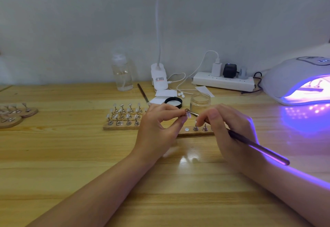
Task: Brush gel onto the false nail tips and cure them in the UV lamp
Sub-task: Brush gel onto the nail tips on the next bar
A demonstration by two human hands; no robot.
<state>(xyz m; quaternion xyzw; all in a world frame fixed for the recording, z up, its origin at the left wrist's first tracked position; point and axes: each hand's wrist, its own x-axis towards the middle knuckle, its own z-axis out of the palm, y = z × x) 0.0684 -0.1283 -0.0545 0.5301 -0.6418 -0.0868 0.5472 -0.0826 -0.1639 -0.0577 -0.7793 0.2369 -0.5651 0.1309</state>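
here, above the middle of the wooden tabletop (71,155), the left hand (157,130) pinched a small metal nail stand (191,113) between thumb and fingertips, its grip narrow and closed round the stand, with a pale false nail tip (187,114) showing at the pinch. the right hand (230,132) held a dark brush (257,148), fingers curled round the handle, the handle running near and right past the wrist; the bristle end was hidden behind the fingers close to the tip. just beyond the hands lay a wooden strip (194,134) with two metal stands and one bare round magnet on it, and to the left of it a wooden board (121,126) carried rows of stands with nail tips. an open glass jar (200,102) stood just beyond the hands, its black lid (173,101) lying to its left. at the far right the uv lamp (294,78) glowed violet, with stands visible inside its mouth. further back were a clear bottle (122,75), a clip lamp base (159,76) and a white power strip (223,81). at the left edge round wooden discs (17,116) held more stands.
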